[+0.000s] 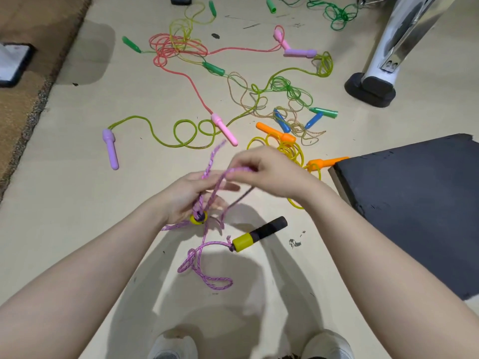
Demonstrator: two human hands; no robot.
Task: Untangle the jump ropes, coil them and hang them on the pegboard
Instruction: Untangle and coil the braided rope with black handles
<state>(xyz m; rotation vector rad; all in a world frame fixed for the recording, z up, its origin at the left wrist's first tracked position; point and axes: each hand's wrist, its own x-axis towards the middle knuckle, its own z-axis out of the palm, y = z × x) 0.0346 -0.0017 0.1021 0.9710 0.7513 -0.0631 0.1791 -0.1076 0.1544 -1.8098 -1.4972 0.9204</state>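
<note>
A purple braided jump rope [199,268] hangs between my hands and trails in loops onto the floor. My left hand [190,196] grips one of its yellow-and-black handles [198,218], with rope strands running through the palm. My right hand [267,171] pinches a strand of the same rope a little higher and to the right. The rope's other yellow-and-black handle [259,233] lies on the floor below my right hand. Several other ropes lie tangled on the floor beyond: a pink one [178,47], a green-yellow one with purple handles [110,149], and a yellow one with orange handles [276,133].
A dark grey slab [414,203] lies at the right. A white machine leg on a black foot [370,89] stands at the upper right. A brown mat [28,73] borders the left. More green ropes [337,11] lie at the top. My shoes [171,345] show at the bottom.
</note>
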